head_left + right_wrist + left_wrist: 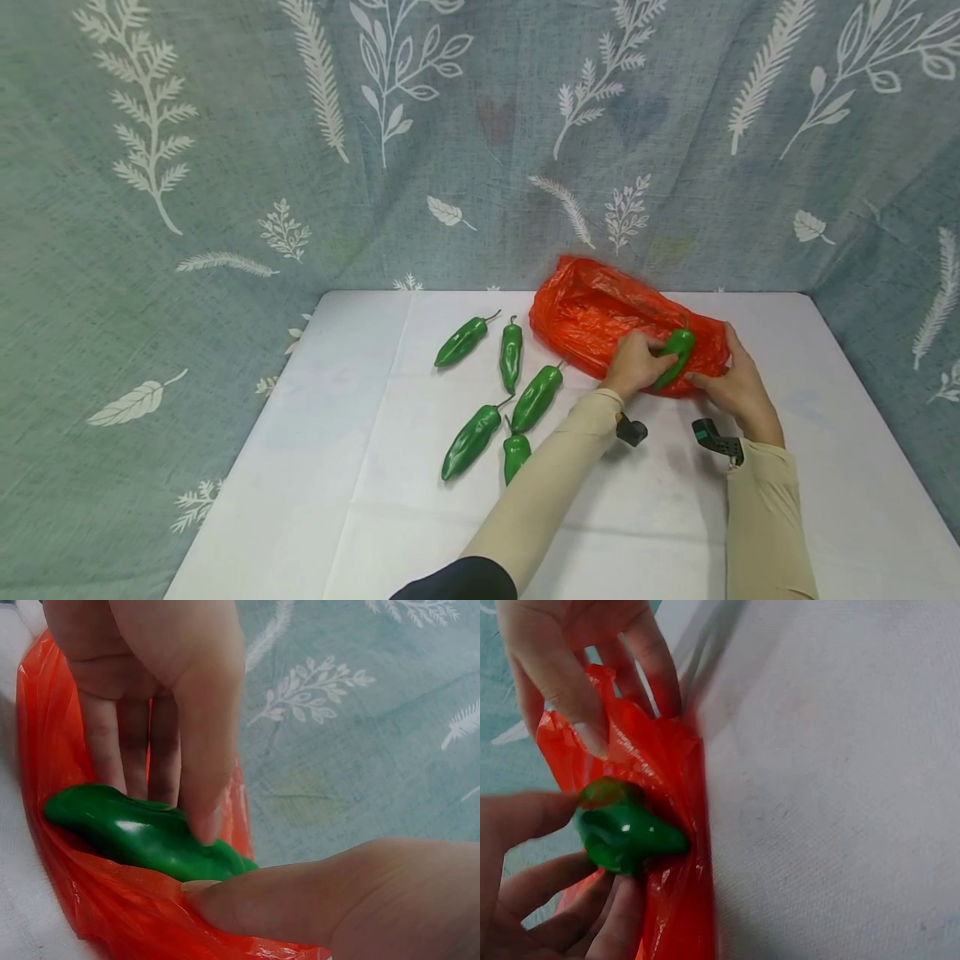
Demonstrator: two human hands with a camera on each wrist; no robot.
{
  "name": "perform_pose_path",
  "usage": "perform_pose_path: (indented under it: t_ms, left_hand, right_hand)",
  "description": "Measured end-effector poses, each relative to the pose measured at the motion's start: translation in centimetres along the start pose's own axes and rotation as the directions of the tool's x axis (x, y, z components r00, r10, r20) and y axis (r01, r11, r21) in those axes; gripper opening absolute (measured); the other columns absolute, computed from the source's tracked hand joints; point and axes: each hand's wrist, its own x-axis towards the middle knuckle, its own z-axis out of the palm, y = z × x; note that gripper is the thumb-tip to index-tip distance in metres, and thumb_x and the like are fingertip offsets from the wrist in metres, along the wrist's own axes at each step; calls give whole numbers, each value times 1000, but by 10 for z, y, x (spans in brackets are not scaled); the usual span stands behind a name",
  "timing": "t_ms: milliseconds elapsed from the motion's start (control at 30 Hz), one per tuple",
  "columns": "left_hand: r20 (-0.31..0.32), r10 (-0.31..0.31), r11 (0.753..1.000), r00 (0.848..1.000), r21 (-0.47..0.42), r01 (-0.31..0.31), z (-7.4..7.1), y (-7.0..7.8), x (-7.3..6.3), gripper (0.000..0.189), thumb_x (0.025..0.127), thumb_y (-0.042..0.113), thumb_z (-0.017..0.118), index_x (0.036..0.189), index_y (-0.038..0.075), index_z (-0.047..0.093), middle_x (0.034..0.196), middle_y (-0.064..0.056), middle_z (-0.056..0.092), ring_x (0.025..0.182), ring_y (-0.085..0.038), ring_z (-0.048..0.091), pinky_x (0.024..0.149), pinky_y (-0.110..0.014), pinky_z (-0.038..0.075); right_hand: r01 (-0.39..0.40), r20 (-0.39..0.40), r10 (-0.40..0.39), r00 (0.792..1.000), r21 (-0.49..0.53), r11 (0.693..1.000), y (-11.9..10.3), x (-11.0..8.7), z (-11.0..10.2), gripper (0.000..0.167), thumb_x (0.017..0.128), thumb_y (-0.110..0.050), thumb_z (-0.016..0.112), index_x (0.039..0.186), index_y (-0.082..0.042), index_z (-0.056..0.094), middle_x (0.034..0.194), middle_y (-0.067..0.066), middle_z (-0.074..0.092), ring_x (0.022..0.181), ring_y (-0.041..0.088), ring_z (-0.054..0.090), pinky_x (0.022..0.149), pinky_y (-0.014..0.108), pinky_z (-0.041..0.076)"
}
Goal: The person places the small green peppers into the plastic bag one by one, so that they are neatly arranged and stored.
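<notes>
A green chili pepper (678, 354) is held between the thumb and fingers of my left hand (633, 365), over the right part of a red plastic bag (592, 304). The left wrist view shows the pepper (622, 829) end-on, its blunt tip toward the camera. My right hand (742, 392) grips the bag's right edge, its thumb (262, 900) pressing the plastic just beside the pepper. In the right wrist view the pepper (139, 829) lies along the bag's folds, with my left fingers (135, 746) behind it.
Several more green peppers (471, 442) lie on the white table (390, 533) left of the bag, one partly covered by my left forearm (555, 483). A grey-green cloth (465, 200) with white leaf prints hangs behind the table and at its sides.
</notes>
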Motion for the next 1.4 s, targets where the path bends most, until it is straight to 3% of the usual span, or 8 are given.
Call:
perform_pose_path:
  t_ms: [167, 867, 1167, 1400]
  left_hand:
    - [42, -12, 1000, 999, 18, 11, 0, -1, 1, 32, 91, 22, 80, 122, 13, 78, 107, 2, 80, 83, -1, 62, 73, -12, 51]
    - [44, -2, 1000, 999, 16, 1, 2, -3, -1, 34, 92, 20, 80, 124, 11, 76, 111, 1, 80, 84, -2, 62, 75, -13, 54]
    - [55, 7, 999, 998, -38, -5, -6, -6, -3, 37, 91, 25, 81, 125, 10, 76, 117, -1, 78, 90, -4, 67, 72, -14, 55]
    - [51, 32, 999, 998, -37, -30, -21, -7, -5, 44, 93, 30, 79, 131, 10, 72, 126, -3, 75, 97, -10, 70, 76, -18, 56]
  right_hand:
    - [21, -3, -21, 1000, 8, 1000, 0, 0, 0, 108, 90, -2, 73, 167, -11, -2, 169, 32, 17, 150, 58, 24, 115, 76, 28]
    - [29, 8, -29, 1000, 22, 999, 3, 1, 1, 110, 90, -3, 75, 167, -12, -2, 168, 33, 18, 147, 59, 28, 112, 76, 32]
    - [17, 7, -17, 1000, 11, 1000, 2, 1, 2, 108, 91, -3, 74, 167, -12, -3, 168, 33, 18, 147, 59, 29, 113, 75, 32]
    - [-14, 9, 14, 1000, 19, 1000, 2, -1, 1, 108, 91, -4, 73, 167, -15, -3, 167, 34, 20, 144, 59, 33, 111, 74, 35]
